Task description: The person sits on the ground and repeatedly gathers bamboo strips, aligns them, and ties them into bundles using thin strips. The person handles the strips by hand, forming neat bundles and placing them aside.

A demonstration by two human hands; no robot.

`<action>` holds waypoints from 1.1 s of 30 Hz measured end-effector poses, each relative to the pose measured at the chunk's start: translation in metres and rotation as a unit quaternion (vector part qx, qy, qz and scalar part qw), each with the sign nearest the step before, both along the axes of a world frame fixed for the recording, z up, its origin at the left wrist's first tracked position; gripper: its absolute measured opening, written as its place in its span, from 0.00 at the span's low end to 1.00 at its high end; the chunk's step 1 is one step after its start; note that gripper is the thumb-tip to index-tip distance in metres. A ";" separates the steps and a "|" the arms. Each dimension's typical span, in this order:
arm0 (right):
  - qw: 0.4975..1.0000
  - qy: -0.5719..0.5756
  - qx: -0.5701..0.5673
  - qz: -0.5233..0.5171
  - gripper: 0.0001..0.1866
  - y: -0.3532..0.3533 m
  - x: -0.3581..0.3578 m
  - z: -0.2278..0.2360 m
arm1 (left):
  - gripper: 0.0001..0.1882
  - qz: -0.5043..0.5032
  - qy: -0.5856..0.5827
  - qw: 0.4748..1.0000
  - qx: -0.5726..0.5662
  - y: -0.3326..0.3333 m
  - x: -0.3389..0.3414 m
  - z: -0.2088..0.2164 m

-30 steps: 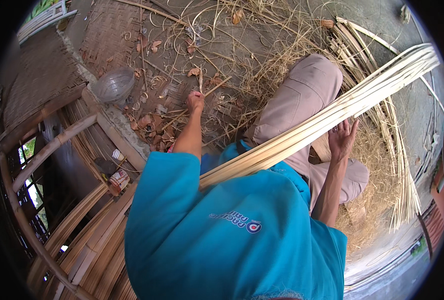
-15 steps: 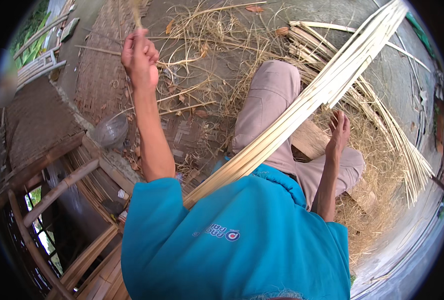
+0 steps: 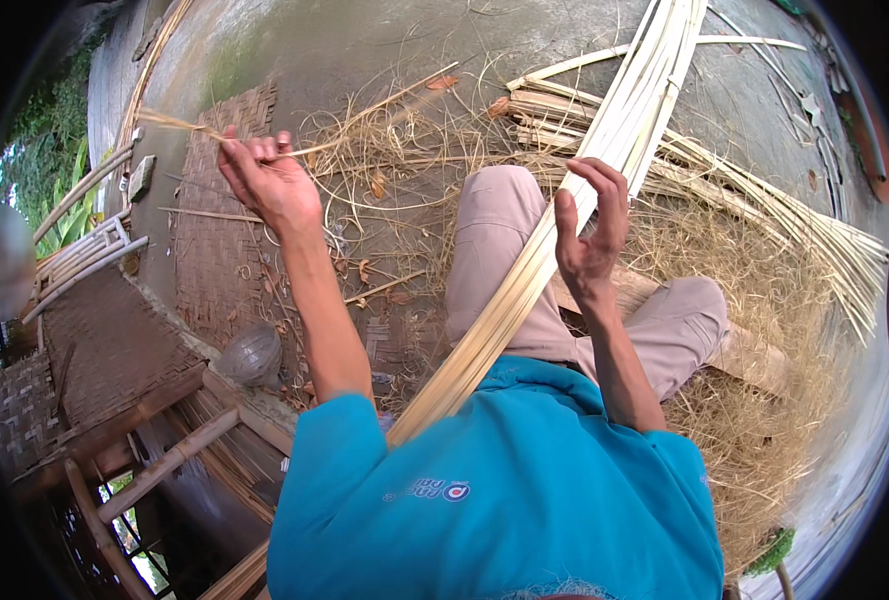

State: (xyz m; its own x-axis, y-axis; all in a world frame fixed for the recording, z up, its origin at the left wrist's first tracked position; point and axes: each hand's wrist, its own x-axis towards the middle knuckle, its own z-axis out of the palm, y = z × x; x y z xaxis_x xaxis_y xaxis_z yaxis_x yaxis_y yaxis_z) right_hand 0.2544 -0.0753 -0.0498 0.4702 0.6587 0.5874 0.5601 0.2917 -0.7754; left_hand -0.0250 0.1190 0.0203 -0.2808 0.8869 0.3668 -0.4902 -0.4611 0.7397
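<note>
A long bundle of pale bamboo strips (image 3: 539, 262) lies slantwise across my lap, running from under my left arm to the far right. My left hand (image 3: 272, 188) is raised at the left, its fingers closed on a thin bamboo strip (image 3: 196, 127) that sticks out to the left and looks blurred at its ends. Over the right edge of the bundle hovers my right hand (image 3: 596, 235), fingers curved and thumb apart, nothing in it. Whether its fingertips touch the strips, I cannot tell.
Another pile of split bamboo (image 3: 754, 205) lies right of my knees. Curly shavings (image 3: 774, 440) heap beside my right leg, and more are strewn ahead. A woven mat (image 3: 219, 215), a clear plastic container (image 3: 252, 355) and a bamboo frame (image 3: 169, 465) are on the left.
My right hand has risen from beside my right leg to the bundle. The left hand's strip has swung from upright to sideways. The whole view has shifted, and the bundle stands steeper in it.
</note>
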 end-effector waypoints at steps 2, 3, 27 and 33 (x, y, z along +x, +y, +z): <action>0.995 -0.056 0.070 0.049 0.19 -0.001 -0.012 0.027 | 0.11 -0.059 0.001 0.997 -0.042 -0.016 0.036 -0.023; 0.990 -0.100 0.074 0.072 0.18 -0.001 -0.013 0.041 | 0.10 -0.101 -0.004 0.993 -0.060 -0.027 0.061 -0.029; 0.729 0.654 -0.203 0.015 0.10 -0.159 0.094 -0.122 | 0.30 -0.221 0.706 0.668 -0.080 -0.179 0.134 -0.129; 0.674 0.714 -0.188 0.032 0.12 -0.096 0.040 -0.159 | 0.31 -0.280 0.739 0.571 -0.220 -0.212 0.079 -0.100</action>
